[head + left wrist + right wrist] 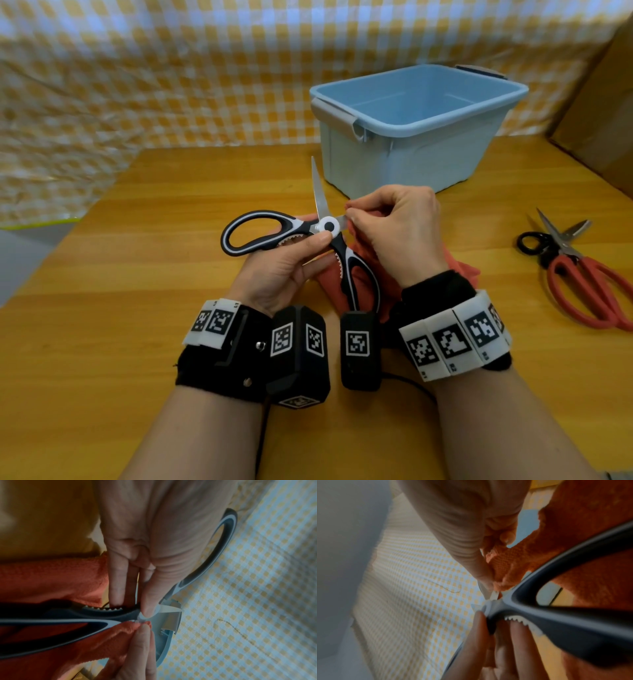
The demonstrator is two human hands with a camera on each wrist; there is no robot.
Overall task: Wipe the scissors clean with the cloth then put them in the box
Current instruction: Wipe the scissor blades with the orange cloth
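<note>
Black-and-white kitchen scissors (270, 233) are held spread open above the table, one blade pointing away. My left hand (291, 263) grips them near the pivot, thumb on the white pivot disc, fingers beneath. My right hand (390, 226) pinches an orange cloth (459, 270) around the other blade just right of the pivot, hiding that blade. The left wrist view shows the thumb on the pivot (145, 614) and the cloth (51, 577). In the right wrist view the cloth (590, 520) is bunched against the handle (556, 616). A light blue box (421, 123) stands open behind the hands.
Two more pairs of scissors, one red-handled (589, 291) and one small black-handled (537, 243), lie on the wooden table (137, 274) at the right. A cardboard box (603, 102) stands at the far right. A yellow checked cloth (171, 85) hangs behind.
</note>
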